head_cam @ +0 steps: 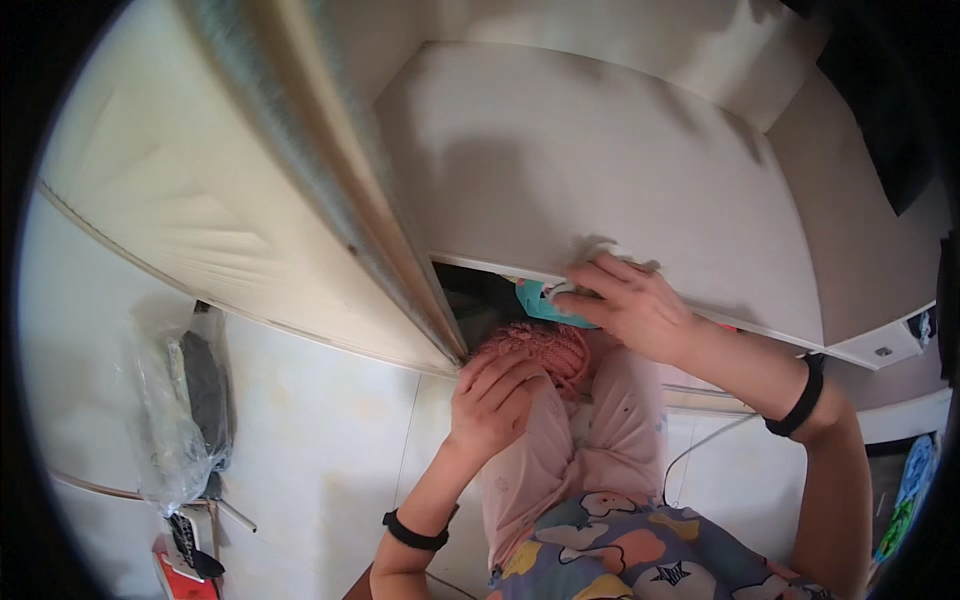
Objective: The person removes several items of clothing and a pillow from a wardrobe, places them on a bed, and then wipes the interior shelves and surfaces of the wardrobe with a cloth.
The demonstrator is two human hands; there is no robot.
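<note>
My right hand (634,307) is closed on a crumpled whitish cloth (615,255) at the white front edge of a cabinet shelf (570,161). Its fingers lie above the edge, with the thumb below. My left hand (495,397) is lower, beside the bottom end of a tall cabinet door's edge (375,217). Its bent fingers touch or overlap a pink knitted textile (536,349) by my knees; whether they grip it is hidden. Behind the thumb of my right hand, a teal item (536,300) shows in the dark opening under the shelf.
The cream door (172,202) stands swung out on the left. On the pale tiled floor (360,435) are a clear plastic bag with dark contents (195,405) and a red item (184,577). A thin cable (690,450) runs by my right leg. Dark fabric (874,127) hangs upper right.
</note>
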